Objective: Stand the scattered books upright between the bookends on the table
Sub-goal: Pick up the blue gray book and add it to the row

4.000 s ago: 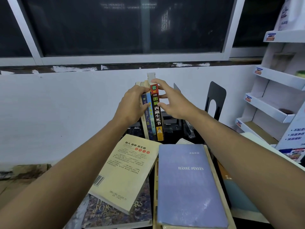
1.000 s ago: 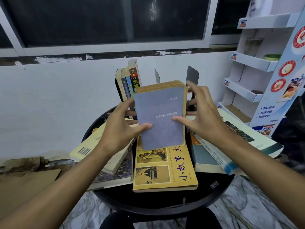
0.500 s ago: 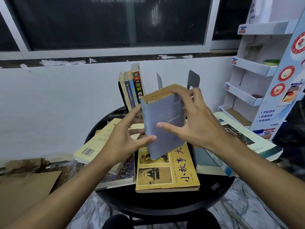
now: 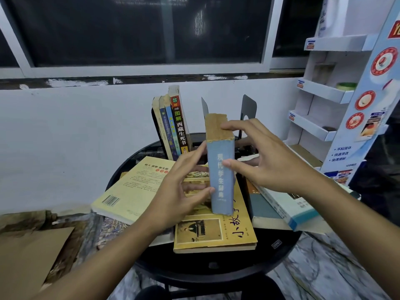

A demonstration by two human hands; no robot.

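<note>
Both left hand (image 4: 175, 191) and right hand (image 4: 275, 167), fingers curled, on blue book (image 4: 220, 180); "西藏生死书" (image 4: 181, 135) behind.

Upright book (image 4: 220, 174) between the two hands, above the table (image 4: 216, 264).
Left hand (image 4: 179, 191) on its left side, right hand (image 4: 266, 161) on its right; standing row (image 4: 173, 126) behind the left hand, bookend (image 4: 249, 109) behind the right, flat book (image 4: 216, 232) beneath both.

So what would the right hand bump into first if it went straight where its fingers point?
The blue book, right away: the right hand is gripping it. Past the book is the left hand, then probably the standing books, though depth is hard to judge.
</note>
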